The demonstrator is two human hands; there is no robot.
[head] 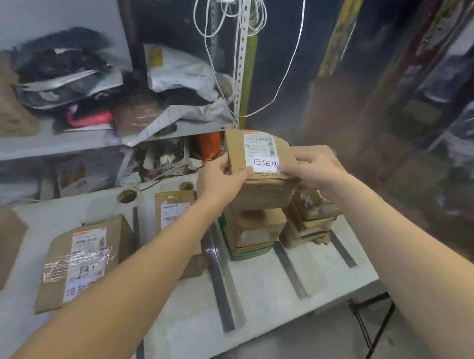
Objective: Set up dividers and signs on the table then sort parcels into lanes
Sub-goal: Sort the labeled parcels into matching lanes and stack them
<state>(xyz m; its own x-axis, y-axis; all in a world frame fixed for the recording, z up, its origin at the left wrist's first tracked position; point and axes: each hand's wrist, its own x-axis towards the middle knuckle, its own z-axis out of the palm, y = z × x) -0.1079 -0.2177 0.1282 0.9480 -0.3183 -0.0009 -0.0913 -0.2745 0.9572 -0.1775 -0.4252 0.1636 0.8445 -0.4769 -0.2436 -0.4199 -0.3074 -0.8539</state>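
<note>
A brown cardboard parcel (260, 178) with a shipping label and a white sign reading 已完成 (265, 162) sits on top of a stack of parcels (256, 233) on the white table (263, 285). My left hand (220, 180) grips the parcel's left edge. My right hand (313, 169) holds its right side, fingertips at the sign's corner. Grey metal divider strips (220, 279) lie on the table, marking lanes. Another parcel (83, 258) with a label and a partly hidden sign lies in the left lane. A third parcel (174, 210) lies behind my left forearm.
A second, lower stack of parcels (312, 216) stands right of the main stack. A brown parcel (3, 246) lies at the table's far left. Cluttered shelves (91, 137) with bags rise behind the table. White cords (230, 20) hang above. The table's right edge drops off near a black frame (375, 317).
</note>
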